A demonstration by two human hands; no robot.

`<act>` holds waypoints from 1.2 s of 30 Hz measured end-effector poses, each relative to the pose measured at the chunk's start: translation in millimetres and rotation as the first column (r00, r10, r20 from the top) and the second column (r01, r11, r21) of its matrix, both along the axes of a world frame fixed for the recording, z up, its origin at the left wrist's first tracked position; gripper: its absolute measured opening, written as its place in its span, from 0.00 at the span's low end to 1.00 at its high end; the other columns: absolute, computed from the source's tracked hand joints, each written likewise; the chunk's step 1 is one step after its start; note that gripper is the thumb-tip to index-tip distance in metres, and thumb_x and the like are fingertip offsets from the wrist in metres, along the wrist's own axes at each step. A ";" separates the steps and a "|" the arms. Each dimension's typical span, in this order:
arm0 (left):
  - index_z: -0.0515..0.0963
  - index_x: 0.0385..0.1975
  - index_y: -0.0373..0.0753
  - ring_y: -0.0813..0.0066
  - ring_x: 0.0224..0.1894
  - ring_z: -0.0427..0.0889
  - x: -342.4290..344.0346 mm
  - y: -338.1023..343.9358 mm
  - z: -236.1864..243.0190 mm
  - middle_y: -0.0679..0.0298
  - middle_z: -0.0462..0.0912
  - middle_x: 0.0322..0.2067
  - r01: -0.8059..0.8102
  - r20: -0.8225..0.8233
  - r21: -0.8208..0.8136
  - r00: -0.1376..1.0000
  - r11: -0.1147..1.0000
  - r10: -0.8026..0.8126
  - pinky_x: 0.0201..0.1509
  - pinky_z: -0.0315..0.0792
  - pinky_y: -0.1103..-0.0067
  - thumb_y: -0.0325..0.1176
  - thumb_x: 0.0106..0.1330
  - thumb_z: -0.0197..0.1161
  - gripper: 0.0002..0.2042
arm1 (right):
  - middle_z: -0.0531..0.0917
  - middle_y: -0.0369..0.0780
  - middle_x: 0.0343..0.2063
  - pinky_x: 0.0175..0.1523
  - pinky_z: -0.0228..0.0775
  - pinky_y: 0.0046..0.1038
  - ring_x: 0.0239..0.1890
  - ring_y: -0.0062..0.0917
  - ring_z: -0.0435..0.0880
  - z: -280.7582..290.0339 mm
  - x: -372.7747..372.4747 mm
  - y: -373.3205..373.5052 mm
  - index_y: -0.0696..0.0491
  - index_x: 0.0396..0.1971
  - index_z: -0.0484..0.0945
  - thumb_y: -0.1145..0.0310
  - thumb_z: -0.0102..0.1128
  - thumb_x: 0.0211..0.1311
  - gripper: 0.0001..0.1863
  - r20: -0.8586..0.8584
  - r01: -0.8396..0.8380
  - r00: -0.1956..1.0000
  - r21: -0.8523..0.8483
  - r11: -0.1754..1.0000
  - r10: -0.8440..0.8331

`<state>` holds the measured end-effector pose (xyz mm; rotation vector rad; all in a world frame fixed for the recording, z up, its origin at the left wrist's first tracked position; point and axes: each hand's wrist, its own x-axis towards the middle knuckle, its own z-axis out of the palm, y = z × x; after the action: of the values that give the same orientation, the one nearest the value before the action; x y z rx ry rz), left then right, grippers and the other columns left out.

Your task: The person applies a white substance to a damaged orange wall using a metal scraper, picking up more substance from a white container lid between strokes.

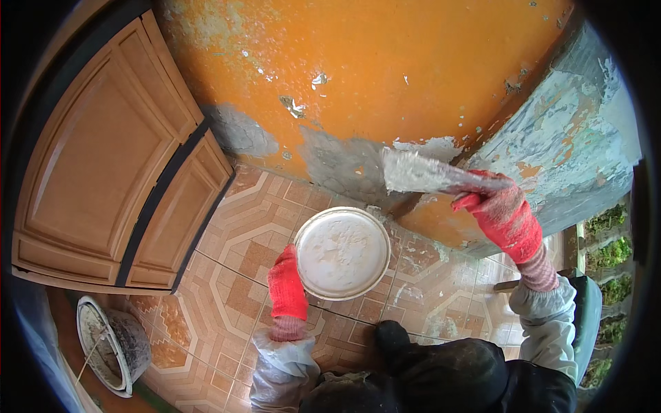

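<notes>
My right hand (pixel 502 213), in a red work glove, is closed around the handle of a broad putty knife (pixel 420 172). Whitish paste coats its blade, which points left in front of the lower wall. At the middle, my left hand (pixel 286 283), also in a red glove, grips the left rim of a round white bucket (pixel 377 282). White material with rough lumps and smears (pixel 341 255) shows inside the rim. Part of the left hand's grip is hidden from above.
Ahead stands a peeling orange wall (pixel 372 69) with grey patches; a scraped pale wall (pixel 564 138) adjoins it right. A wooden cabinet (pixel 103 165) is left. A dirty bucket (pixel 131 344) sits lower left on the tiled floor (pixel 234 296). A green chair (pixel 586 323) is right.
</notes>
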<state>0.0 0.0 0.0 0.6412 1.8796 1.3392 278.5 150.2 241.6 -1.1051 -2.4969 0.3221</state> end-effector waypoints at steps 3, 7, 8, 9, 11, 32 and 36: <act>0.78 0.40 0.41 0.65 0.32 0.80 21.6 4.4 -20.6 0.56 0.82 0.34 0.111 -0.128 0.038 0.986 0.993 -0.105 0.37 0.72 0.73 0.47 0.67 0.49 0.17 | 0.84 0.40 0.29 0.39 0.73 0.26 0.31 0.21 0.81 36.0 -4.7 12.4 0.56 0.37 0.80 0.72 0.61 0.54 0.10 0.094 0.270 0.961 -0.095 0.958 -0.261; 0.77 0.39 0.34 0.73 0.31 0.77 33.2 -2.7 -12.8 0.62 0.81 0.31 -0.237 0.493 0.015 0.847 0.971 0.199 0.37 0.72 0.75 0.48 0.67 0.50 0.21 | 0.83 0.45 0.28 0.38 0.72 0.32 0.32 0.33 0.82 32.5 -4.9 32.8 0.56 0.34 0.80 0.62 0.63 0.52 0.14 0.289 0.217 0.926 0.121 0.969 -0.243; 0.77 0.39 0.33 0.74 0.31 0.77 32.0 -5.7 -14.3 0.64 0.81 0.31 -0.274 0.520 0.031 0.826 0.961 0.218 0.37 0.72 0.76 0.49 0.66 0.51 0.22 | 0.81 0.48 0.27 0.38 0.72 0.36 0.34 0.40 0.81 29.6 -8.5 34.8 0.57 0.31 0.79 0.56 0.64 0.51 0.18 0.398 0.185 0.873 0.267 0.946 -0.283; 0.77 0.39 0.33 0.74 0.31 0.77 31.2 -8.3 -16.3 0.64 0.81 0.31 -0.279 0.528 0.027 0.819 0.960 0.224 0.37 0.72 0.76 0.49 0.66 0.51 0.22 | 0.81 0.48 0.27 0.38 0.72 0.36 0.34 0.40 0.81 26.7 -12.4 38.1 0.57 0.31 0.79 0.56 0.64 0.51 0.18 0.408 0.177 0.870 0.268 0.947 -0.278; 0.78 0.39 0.34 0.75 0.31 0.77 28.6 -11.7 -20.0 0.63 0.81 0.31 -0.268 0.536 -0.004 0.813 0.963 0.229 0.37 0.71 0.76 0.49 0.66 0.51 0.21 | 0.79 0.50 0.26 0.38 0.71 0.39 0.33 0.45 0.79 22.1 -20.8 46.4 0.59 0.29 0.77 0.53 0.64 0.49 0.21 0.421 0.117 0.880 0.255 0.960 -0.219; 0.77 0.38 0.35 0.75 0.31 0.76 24.6 -24.5 -33.7 0.63 0.81 0.31 -0.289 0.606 -0.063 0.750 0.955 0.266 0.35 0.71 0.75 0.51 0.66 0.51 0.22 | 0.80 0.52 0.29 0.42 0.70 0.40 0.37 0.45 0.78 15.4 -53.2 56.2 0.59 0.31 0.77 0.54 0.63 0.50 0.21 0.521 0.026 0.807 0.440 0.898 -0.279; 0.78 0.37 0.35 0.75 0.30 0.76 25.9 -26.1 -46.0 0.62 0.81 0.30 -0.277 0.521 -0.011 0.818 0.961 0.242 0.35 0.71 0.75 0.51 0.66 0.51 0.22 | 0.80 0.51 0.29 0.42 0.70 0.41 0.37 0.45 0.78 15.8 -55.8 55.1 0.58 0.31 0.77 0.54 0.63 0.49 0.21 0.485 0.152 0.812 0.361 0.920 -0.324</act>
<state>25.9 -26.1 -46.0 0.0242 1.5110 1.5640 222.7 205.3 257.4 -1.5147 -2.6817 -0.5128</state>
